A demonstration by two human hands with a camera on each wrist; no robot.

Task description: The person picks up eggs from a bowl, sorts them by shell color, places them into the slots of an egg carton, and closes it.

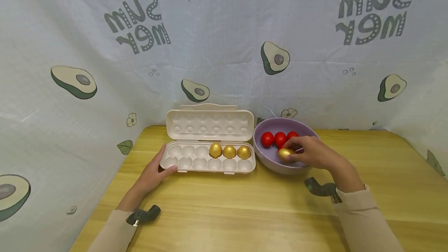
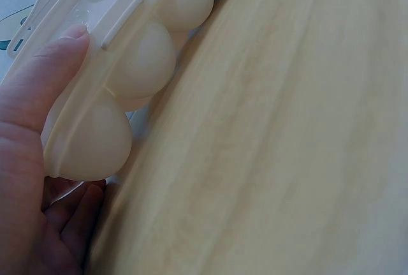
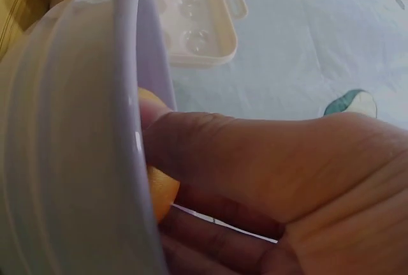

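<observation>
An open off-white plastic egg carton (image 1: pixel 196 169) lies on the table, three golden eggs (image 1: pixel 229 152) in the right half of its back row. My left hand (image 1: pixel 152 174) holds the carton's left end; in the left wrist view its thumb (image 2: pixel 60 64) lies on the rim and the other fingers are partly hidden below. Inside the purple bowl (image 1: pixel 280 168), my right hand (image 1: pixel 311 151) pinches a golden egg (image 1: pixel 285 153) between thumb and fingers. The right wrist view shows part of that egg (image 3: pixel 164 192) behind the bowl's rim. Several red balls (image 1: pixel 267 139) lie in the bowl.
The carton's lid (image 1: pixel 210 125) stands raised at the back. The bowl sits right beside the carton's right end. Behind the wooden table (image 1: pixel 224 213) hangs a pale curtain (image 1: pixel 224 30) printed with avocados. Each wrist wears a dark camera mount (image 1: pixel 143 215).
</observation>
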